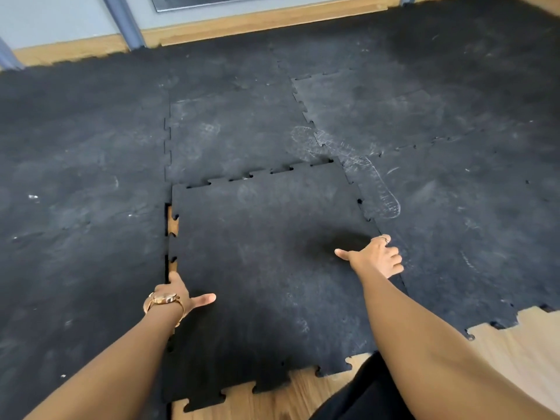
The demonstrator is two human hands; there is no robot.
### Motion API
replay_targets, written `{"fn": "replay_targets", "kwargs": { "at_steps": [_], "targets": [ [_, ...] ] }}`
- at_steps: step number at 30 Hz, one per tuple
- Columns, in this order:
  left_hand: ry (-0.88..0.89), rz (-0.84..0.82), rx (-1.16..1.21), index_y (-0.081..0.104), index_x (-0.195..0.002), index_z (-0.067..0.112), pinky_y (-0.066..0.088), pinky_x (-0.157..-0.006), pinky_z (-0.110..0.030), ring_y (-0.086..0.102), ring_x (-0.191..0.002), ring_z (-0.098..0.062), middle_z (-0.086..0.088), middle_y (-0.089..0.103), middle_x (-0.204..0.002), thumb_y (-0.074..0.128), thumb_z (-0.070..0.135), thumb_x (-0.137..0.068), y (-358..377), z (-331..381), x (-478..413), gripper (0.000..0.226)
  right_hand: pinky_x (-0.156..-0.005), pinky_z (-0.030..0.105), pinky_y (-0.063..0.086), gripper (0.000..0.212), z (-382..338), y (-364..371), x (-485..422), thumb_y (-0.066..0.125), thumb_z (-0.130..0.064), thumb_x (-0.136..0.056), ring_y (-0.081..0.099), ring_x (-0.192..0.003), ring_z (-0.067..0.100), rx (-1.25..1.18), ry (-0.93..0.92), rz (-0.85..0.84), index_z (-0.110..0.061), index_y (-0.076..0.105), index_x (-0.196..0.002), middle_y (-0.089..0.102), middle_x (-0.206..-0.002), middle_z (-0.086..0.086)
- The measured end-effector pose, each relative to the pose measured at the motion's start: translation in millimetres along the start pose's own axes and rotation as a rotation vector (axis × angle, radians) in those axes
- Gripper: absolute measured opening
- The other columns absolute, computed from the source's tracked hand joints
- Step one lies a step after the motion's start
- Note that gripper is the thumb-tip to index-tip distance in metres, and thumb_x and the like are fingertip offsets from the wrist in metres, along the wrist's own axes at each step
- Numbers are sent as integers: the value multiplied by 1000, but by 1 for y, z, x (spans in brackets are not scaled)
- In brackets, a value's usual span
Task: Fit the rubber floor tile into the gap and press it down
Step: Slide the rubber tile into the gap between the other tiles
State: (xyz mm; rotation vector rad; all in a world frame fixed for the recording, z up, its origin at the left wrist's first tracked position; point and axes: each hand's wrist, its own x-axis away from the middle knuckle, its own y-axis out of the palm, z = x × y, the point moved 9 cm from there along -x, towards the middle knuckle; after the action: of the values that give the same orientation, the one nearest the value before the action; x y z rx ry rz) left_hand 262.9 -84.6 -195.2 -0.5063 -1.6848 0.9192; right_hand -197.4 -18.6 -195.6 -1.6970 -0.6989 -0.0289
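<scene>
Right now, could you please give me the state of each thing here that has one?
Tile: lying in the gap, not fully seated; wood shows along its left edge.
Left hand: gripping the tile's left edge, thumb on top.
Right hand: on the tile's right edge, thumb spread.
Mats: laid flat, interlocked.
Wood floor: bare at the near side.

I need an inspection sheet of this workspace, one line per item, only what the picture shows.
Surface: black interlocking rubber mats over wood floor.
Job's things: rubber floor tile lies in the gap; wood shows along its left seam.
Clutter: nothing seen; dusty shoe print only.
Hands: left hand at tile's left edge, right hand at its right edge.
Cables: nothing seen.
Surroundings: wooden baseboard, grey wall.
</scene>
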Motion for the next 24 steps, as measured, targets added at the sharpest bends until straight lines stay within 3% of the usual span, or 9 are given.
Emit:
{"fn": "replay_targets", "kwargs": {
  "at_steps": [4, 8, 13, 17, 19, 24],
  "targets": [
    [-33, -41, 27, 18, -144, 8, 45, -62, -36, 59, -88, -28, -16, 55, -112, 66, 77, -62, 11, -7, 4, 117, -105, 45, 26, 119, -2, 2, -1, 88, -56, -55, 35, -129, 39, 0, 10, -12, -7, 25, -142, 42, -136, 24],
    [-36, -48, 13, 21, -141, 8, 42, -59, -34, 53, -74, -22, -10, 52, -93, 66, 78, -61, 7, -9, 8, 115, -107, 46, 24, 121, -2, 2, 1, 87, -53, -58, 33, -131, 40, 4, 31, -36, -6, 20, -147, 39, -139, 26],
    [-33, -95, 6, 26, -132, 7, 47, -59, -33, 59, -68, -19, -5, 53, -78, 65, 79, -59, 17, -17, 12, 109, -110, 46, 24, 120, 0, 5, 4, 87, -53, -60, 32, -133, 41, 37, 57, -63, -6, 19, -147, 37, -142, 26],
    [-20, -107, 35, 27, -133, 7, 57, -68, -36, 62, -70, -21, -5, 53, -81, 67, 77, -60, 16, -17, 19, 109, -110, 46, 24, 117, -1, 5, 6, 86, -53, -61, 32, -133, 41, 48, 48, -66, -6, 21, -146, 37, -141, 26],
    [-27, -105, 18, 28, -134, 7, 58, -75, -38, 66, -84, -25, -7, 55, -90, 67, 78, -60, 14, -16, 22, 110, -109, 45, 24, 116, -1, 4, 9, 86, -52, -61, 32, -133, 40, 44, 40, -51, -5, 22, -146, 38, -140, 26],
    [-31, -74, -306, 53, -115, 13, 52, -82, -30, 68, -92, -19, 0, 69, -96, 50, 93, -56, 2, -8, 29, 100, -105, 42, 29, 107, -6, 2, 23, 84, -49, -67, 37, -129, 38, 47, -2, 27, -3, 25, -144, 42, -137, 24]
  ]
}}
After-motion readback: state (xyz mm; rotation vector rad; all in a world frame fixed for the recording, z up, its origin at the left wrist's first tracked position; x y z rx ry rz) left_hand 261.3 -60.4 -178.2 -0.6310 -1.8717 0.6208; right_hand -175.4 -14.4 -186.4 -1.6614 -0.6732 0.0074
